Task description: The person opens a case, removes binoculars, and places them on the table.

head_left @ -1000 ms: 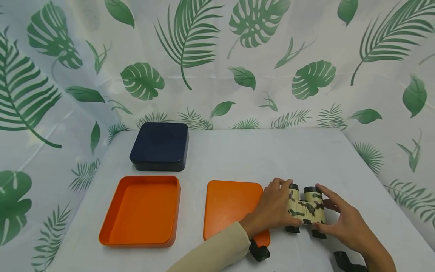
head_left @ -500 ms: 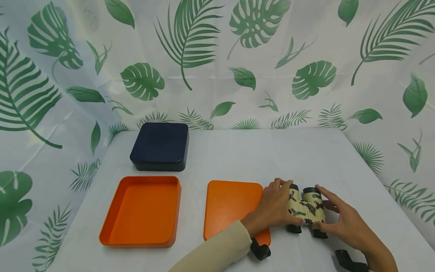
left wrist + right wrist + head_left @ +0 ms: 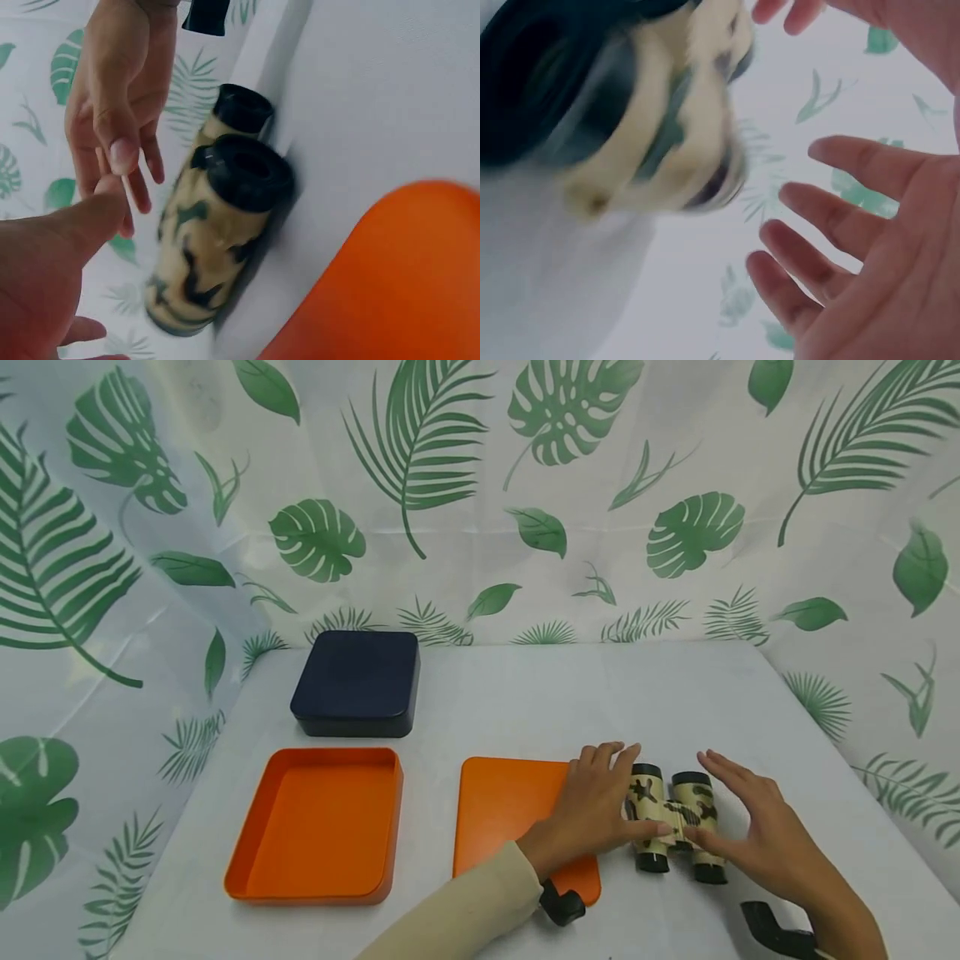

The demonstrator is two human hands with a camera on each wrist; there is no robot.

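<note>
Camouflage-patterned binoculars (image 3: 681,814) with black end rings lie on the white table at the right. My left hand (image 3: 588,806) is at their left barrel, fingers spread, thumb reaching over the near part of the barrel. On the other side my right hand (image 3: 772,835) has its fingers spread apart from the right barrel, its thumb near the middle hinge. In the left wrist view the binoculars (image 3: 214,232) stand apart from both hands. The right wrist view has the binoculars (image 3: 630,112) blurred, with the right hand's fingers (image 3: 832,206) extended beside them.
An orange square lid or panel (image 3: 502,810) lies partly under my left forearm. To its left stands an orange open tray (image 3: 390,835), and behind that a dark navy box (image 3: 356,681). A leaf-printed curtain (image 3: 450,460) surrounds the white table (image 3: 570,693).
Both hands have let go of the binoculars. The left hand has lifted slightly up and left, and the right hand's fingers have opened away from the right barrel.
</note>
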